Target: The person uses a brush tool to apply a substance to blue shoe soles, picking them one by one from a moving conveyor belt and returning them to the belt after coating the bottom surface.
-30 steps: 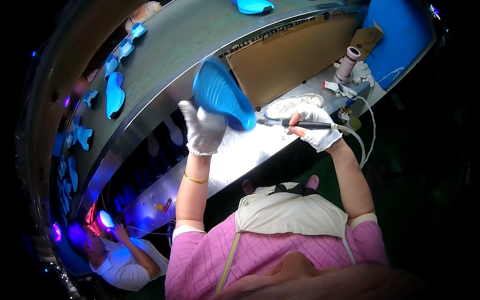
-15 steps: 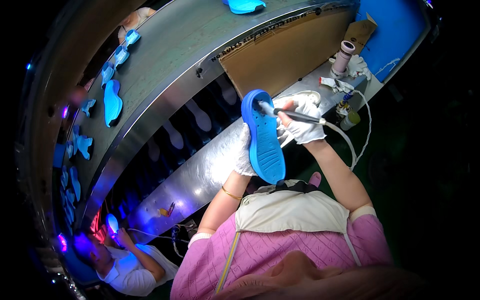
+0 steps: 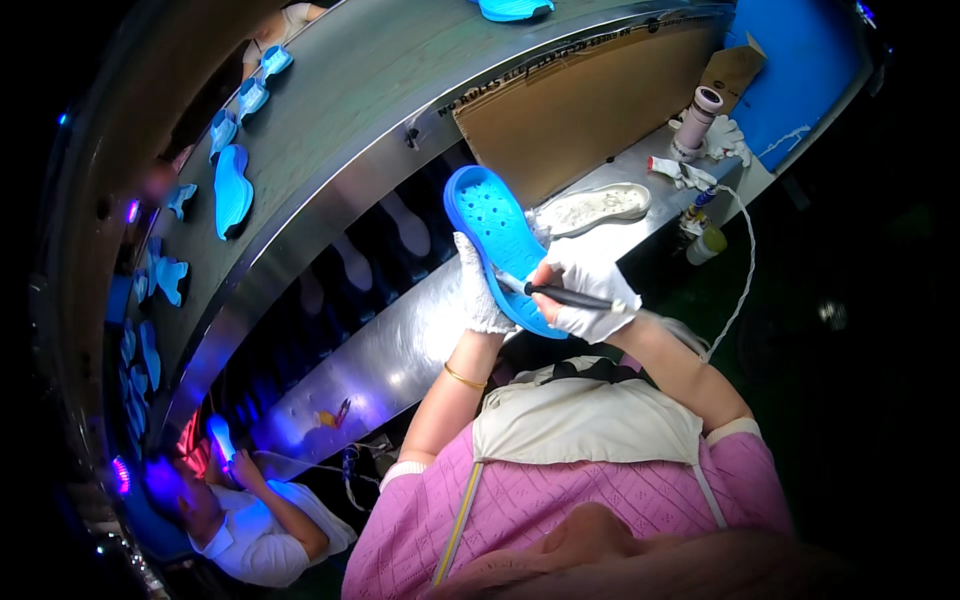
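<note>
A blue shoe sole (image 3: 490, 215) with small holes near its far end is gripped at its left edge by my left hand (image 3: 478, 290), which wears a white glove. In my gloved right hand (image 3: 595, 285), its fingertips bare, is a brush (image 3: 575, 297) with a black handle and a pale hose at its back end. The brush's pale tip touches the inner face of the sole around its middle. Beyond my right hand, a white sole-shaped piece (image 3: 600, 208) lies on the metal bench (image 3: 345, 375).
A conveyor belt (image 3: 330, 110) carrying several blue soles curves along the far left. Cardboard (image 3: 590, 110) leans against its side. A pink tumbler (image 3: 697, 125), white gloves (image 3: 728, 140) and a yellowish-green-lidded jar (image 3: 707, 245) stand at the right. Another person (image 3: 260, 530) works at lower left.
The brush has moved from the sole's far end down to its middle. My left hand has shifted the sole slightly leftward and tilted it, uncovering the white piece behind.
</note>
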Motion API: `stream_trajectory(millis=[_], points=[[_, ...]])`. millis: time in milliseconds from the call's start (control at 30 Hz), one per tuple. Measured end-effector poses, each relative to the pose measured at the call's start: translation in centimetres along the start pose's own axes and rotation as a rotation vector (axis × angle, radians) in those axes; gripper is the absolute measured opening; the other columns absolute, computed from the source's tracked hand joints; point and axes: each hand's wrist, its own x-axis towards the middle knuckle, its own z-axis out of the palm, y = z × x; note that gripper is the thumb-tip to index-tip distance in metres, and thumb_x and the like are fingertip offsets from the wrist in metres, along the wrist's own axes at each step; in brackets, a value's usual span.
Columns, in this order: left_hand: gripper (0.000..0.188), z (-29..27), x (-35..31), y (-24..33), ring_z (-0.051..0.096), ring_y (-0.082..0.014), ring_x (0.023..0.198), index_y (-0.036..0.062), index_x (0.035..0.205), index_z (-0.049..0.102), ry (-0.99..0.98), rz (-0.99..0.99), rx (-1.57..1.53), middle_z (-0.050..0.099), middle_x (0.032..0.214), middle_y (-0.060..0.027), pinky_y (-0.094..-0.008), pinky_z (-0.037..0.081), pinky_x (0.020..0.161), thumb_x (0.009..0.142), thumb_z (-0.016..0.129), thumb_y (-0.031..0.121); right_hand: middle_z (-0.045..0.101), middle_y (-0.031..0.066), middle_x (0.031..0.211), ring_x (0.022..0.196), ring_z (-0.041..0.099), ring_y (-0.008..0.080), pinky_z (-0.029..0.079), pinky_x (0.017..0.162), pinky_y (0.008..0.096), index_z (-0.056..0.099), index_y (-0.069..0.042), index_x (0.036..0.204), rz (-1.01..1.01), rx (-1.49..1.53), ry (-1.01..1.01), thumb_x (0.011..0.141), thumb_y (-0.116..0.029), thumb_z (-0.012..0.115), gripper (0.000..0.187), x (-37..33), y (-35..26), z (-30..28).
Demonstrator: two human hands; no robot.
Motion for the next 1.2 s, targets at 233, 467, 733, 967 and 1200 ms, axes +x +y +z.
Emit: stream_trajectory(millis=[233, 467, 733, 967, 1200], points=[[0.073, -2.8, 1.2, 1.3, 0.055, -0.0323, 0.103, 0.0069, 0.129, 0.04, 0.05, 0.059, -0.003, 0.052, 0.12, -0.0185, -0.0451, 0.044, 0.092, 0.083, 0.042, 0.063, 0.057, 0.0111, 0.071, 0.067, 0.059, 0.0246, 0.048, 0.065, 0.0295, 0.06, -0.004, 0.081, -0.03, -0.035, -0.054, 0.066, -0.002, 0.069, 0.017, 0.2, -0.2, 0.4], [0.071, -0.7, 1.1, 2.8, 0.056, -0.033, 0.102, 0.0053, 0.128, 0.042, 0.014, 0.053, -0.058, 0.054, 0.116, -0.0204, -0.0469, 0.045, 0.091, 0.084, 0.044, 0.061, 0.062, 0.0072, 0.075, 0.066, 0.059, 0.0126, 0.049, 0.064, 0.0249, 0.061, -0.003, 0.086, 0.227, 0.139, -0.009, 0.072, -0.001, 0.067, 0.016, -0.6, 1.0, 0.0], [0.087, 2.6, -0.1, 2.7, 0.049, -0.0344, 0.112, 0.0039, 0.135, 0.032, -0.135, -0.021, -0.152, 0.046, 0.127, -0.0185, -0.0469, 0.039, 0.098, 0.078, 0.046, 0.068, 0.063, 0.0065, 0.08, 0.07, 0.061, 0.0097, 0.049, 0.064, 0.0228, 0.059, -0.001, 0.091, 0.301, 0.386, 0.029, 0.081, -0.002, 0.064, 0.011, 0.9, 1.0, -1.5], [0.09, 3.7, 0.0, 1.2, 0.04, -0.0311, 0.123, 0.0092, 0.141, 0.023, -0.156, 0.089, 0.004, 0.034, 0.139, -0.0163, -0.0452, 0.034, 0.103, 0.079, 0.035, 0.073, 0.06, 0.0065, 0.081, 0.075, 0.059, 0.0118, 0.048, 0.07, 0.024, 0.057, -0.001, 0.088, 0.163, 0.426, 0.107, 0.079, 0.003, 0.061, 0.011, 0.0, 0.3, -0.1], [0.09, 4.7, 0.3, 1.8, 0.037, -0.0317, 0.125, 0.0096, 0.141, 0.023, -0.188, 0.232, 0.047, 0.032, 0.14, -0.0183, -0.045, 0.031, 0.105, 0.078, 0.037, 0.073, 0.062, 0.0093, 0.081, 0.07, 0.06, 0.0121, 0.048, 0.065, 0.0238, 0.057, 0.0, 0.087, 0.307, 0.623, 0.151, 0.077, 0.004, 0.062, 0.012, -0.3, 0.2, 0.0]])
